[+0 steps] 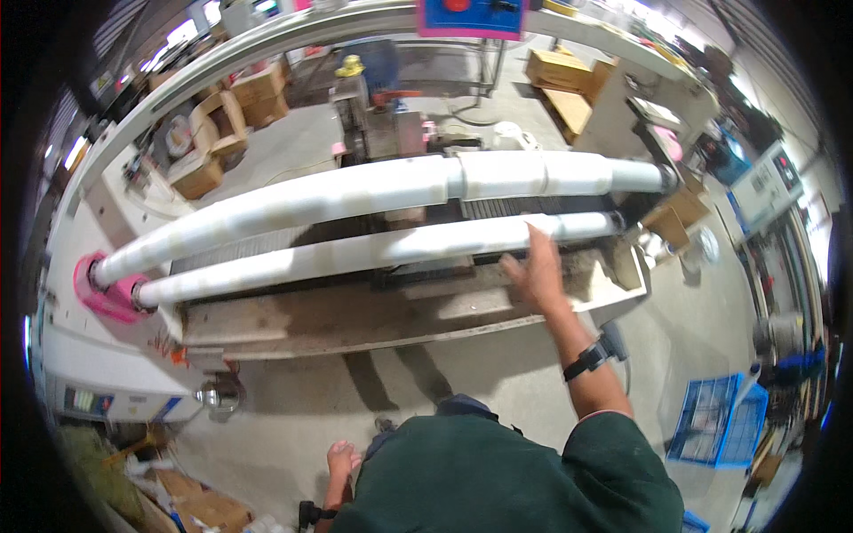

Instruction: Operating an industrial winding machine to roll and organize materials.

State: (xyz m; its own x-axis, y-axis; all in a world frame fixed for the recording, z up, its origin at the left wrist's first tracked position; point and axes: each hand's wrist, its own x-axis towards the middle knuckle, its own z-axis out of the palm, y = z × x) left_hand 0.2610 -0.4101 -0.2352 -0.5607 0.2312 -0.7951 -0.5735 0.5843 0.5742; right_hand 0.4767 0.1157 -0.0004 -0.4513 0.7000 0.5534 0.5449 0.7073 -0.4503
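My right hand (538, 277) reaches over the machine's front trough. Its fingers are apart, with the fingertips at the lower edge of the front white roller (373, 251), apparently touching it. Nothing shows in its grip. Behind runs a thicker white roller (338, 197), wrapped in white material with visible seams toward its right part. At the left, both rollers end at a bright pink guard (114, 302). My left hand (342, 457) hangs low beside my body, away from the machine, its fingers curled in. Whether anything is inside it cannot be seen.
A dirty trough (355, 324) runs along the machine's front. A blue control box (471, 16) is mounted on the frame beyond. Cardboard boxes (259, 93) stand at the far left. On the floor at right is a blue crate (718, 422). A grey cabinet (766, 186) stands farther right.
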